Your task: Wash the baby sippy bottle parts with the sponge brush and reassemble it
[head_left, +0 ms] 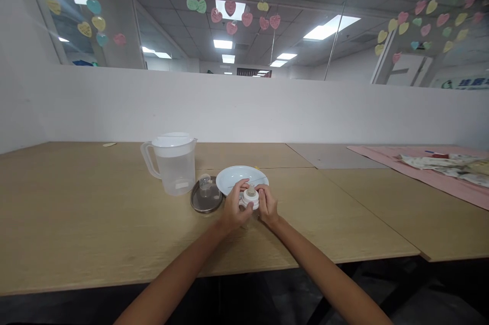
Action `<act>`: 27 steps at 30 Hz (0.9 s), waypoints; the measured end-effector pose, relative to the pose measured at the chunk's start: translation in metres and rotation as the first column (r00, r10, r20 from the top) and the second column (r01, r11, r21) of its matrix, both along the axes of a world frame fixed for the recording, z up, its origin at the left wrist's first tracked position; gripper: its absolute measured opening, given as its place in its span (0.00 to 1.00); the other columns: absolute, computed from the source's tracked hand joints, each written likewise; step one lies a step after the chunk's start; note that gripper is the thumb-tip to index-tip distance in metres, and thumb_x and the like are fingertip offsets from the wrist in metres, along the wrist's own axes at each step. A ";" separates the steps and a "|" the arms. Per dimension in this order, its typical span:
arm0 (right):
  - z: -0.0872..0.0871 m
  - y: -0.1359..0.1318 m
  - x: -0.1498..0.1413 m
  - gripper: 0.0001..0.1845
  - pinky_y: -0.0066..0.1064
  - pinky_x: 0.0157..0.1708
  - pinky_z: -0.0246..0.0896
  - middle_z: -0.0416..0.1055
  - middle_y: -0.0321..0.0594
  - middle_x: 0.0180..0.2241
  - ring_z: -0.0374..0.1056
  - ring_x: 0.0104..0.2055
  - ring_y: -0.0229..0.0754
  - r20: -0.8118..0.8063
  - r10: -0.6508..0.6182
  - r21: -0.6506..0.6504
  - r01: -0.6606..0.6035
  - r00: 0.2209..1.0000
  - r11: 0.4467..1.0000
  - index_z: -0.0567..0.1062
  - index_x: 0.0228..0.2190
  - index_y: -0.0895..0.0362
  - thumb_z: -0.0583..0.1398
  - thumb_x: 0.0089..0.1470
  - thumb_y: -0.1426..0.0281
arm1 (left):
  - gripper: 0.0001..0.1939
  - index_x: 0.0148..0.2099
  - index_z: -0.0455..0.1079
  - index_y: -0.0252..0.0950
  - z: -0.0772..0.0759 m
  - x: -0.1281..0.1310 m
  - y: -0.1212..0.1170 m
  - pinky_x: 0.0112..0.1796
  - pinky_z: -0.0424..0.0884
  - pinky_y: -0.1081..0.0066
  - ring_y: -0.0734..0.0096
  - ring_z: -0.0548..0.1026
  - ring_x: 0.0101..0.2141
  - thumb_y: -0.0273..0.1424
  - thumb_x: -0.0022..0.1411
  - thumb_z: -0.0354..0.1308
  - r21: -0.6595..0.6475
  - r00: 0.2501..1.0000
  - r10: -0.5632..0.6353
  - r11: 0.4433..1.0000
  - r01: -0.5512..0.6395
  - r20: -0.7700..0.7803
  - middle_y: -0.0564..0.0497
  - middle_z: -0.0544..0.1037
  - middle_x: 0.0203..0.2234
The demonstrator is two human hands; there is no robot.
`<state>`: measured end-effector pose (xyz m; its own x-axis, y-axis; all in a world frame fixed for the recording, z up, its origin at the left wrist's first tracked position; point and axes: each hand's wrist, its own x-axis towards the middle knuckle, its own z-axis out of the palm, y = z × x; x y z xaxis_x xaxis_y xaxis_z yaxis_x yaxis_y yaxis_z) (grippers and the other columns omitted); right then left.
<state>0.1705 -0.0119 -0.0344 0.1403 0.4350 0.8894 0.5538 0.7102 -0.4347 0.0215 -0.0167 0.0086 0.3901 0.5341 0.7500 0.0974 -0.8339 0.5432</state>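
Observation:
Both my hands meet over a small baby bottle (249, 197) with a white collar and a pale teat, standing on the wooden table (95, 223). My left hand (234, 209) wraps round the bottle's left side with the thumb on the collar. My right hand (267, 205) grips the collar from the right, fingers closed. The bottle's body is hidden behind my fingers. Just behind it sits a pale blue plate (236, 176).
A clear plastic jug (173, 163) with a white lid stands to the left. A dark round lid (206, 199) with a small clear cap on it lies beside it. A pink cloth (431, 174) with printed fabric lies far right. A white partition runs along the back.

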 end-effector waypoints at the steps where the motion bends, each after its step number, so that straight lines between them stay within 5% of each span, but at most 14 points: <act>1: 0.000 0.000 0.000 0.13 0.29 0.31 0.61 0.69 0.38 0.29 0.66 0.30 0.39 0.005 0.015 0.006 -0.015 1.000 1.000 0.68 0.34 0.55 0.46 0.62 0.68 | 0.26 0.58 0.55 0.34 0.000 -0.002 0.000 0.48 0.64 0.60 0.59 0.69 0.45 0.34 0.59 0.51 0.002 1.000 -0.015 1.000 0.015 -0.006 0.42 0.69 0.45; 5: 0.000 -0.001 0.002 0.11 0.30 0.32 0.62 0.69 0.39 0.29 0.67 0.32 0.40 0.021 0.035 0.026 -0.035 0.999 0.999 0.69 0.35 0.55 0.47 0.60 0.68 | 0.21 0.56 0.59 0.35 -0.001 -0.005 0.000 0.50 0.62 0.58 0.57 0.67 0.48 0.37 0.63 0.45 0.014 1.000 -0.020 1.000 0.021 -0.017 0.41 0.69 0.48; 11: -0.002 0.001 0.003 0.12 0.30 0.29 0.60 0.66 0.37 0.26 0.64 0.28 0.39 0.030 0.006 0.015 -0.007 1.000 1.000 0.67 0.32 0.55 0.46 0.61 0.67 | 0.30 0.58 0.55 0.34 -0.002 0.003 0.001 0.46 0.65 0.60 0.60 0.68 0.44 0.37 0.55 0.58 0.012 0.998 0.050 0.999 -0.050 0.028 0.42 0.67 0.45; 19: -0.002 0.001 0.001 0.12 0.29 0.28 0.59 0.65 0.37 0.25 0.62 0.26 0.38 0.045 0.034 0.029 -0.035 0.998 0.999 0.66 0.30 0.55 0.46 0.62 0.68 | 0.24 0.59 0.55 0.35 0.000 -0.008 0.000 0.48 0.63 0.60 0.58 0.69 0.47 0.39 0.64 0.46 -0.020 0.999 -0.040 0.999 0.039 -0.034 0.41 0.69 0.49; 27: -0.001 0.000 0.001 0.11 0.29 0.29 0.60 0.67 0.38 0.28 0.64 0.29 0.38 0.044 0.017 0.024 -0.018 0.999 1.000 0.67 0.34 0.55 0.46 0.62 0.69 | 0.26 0.55 0.59 0.34 0.000 0.000 0.000 0.46 0.64 0.59 0.58 0.68 0.42 0.39 0.57 0.56 0.090 0.992 0.118 0.989 -0.114 -0.045 0.43 0.70 0.40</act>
